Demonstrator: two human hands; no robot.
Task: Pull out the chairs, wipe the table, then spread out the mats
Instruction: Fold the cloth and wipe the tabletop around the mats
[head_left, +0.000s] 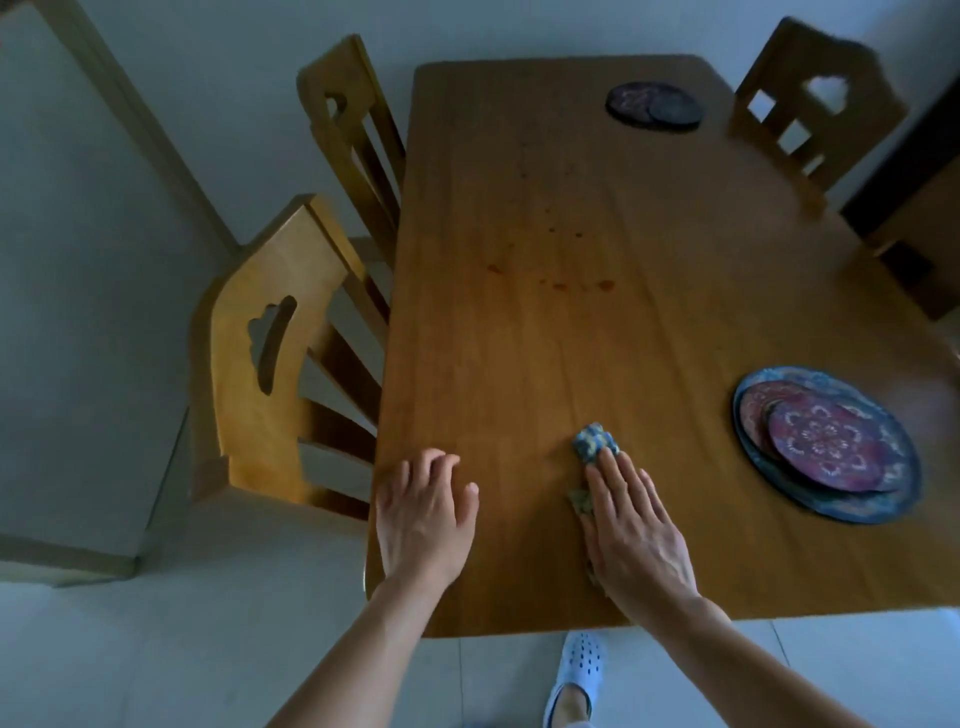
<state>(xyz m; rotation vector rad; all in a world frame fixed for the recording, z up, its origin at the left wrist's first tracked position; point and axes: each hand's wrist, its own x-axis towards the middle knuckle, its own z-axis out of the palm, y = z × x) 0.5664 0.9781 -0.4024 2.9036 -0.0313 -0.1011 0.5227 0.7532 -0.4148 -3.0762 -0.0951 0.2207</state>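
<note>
A long wooden table (545, 218) fills the view, with small dark stains near its middle. My right hand (636, 525) lies flat, fingers straight, pressing a blue patterned cloth (595, 441) onto the near part of the tabletop; the cloth shows beyond my fingertips and beside my palm. My left hand (423, 514) rests on the table near its left edge with fingers loosely bent, holding nothing. A stack of round patterned mats (826, 441) lies at the right. Two dark round mats (654, 106) lie at the far end.
Two wooden chairs (254, 364) (353, 140) stand along the left side, and a third chair (815, 104) at the far right corner. A dark piece of furniture (914, 208) sits at the right edge. My foot in a white shoe (576, 675) stands on the pale floor below the table's near edge.
</note>
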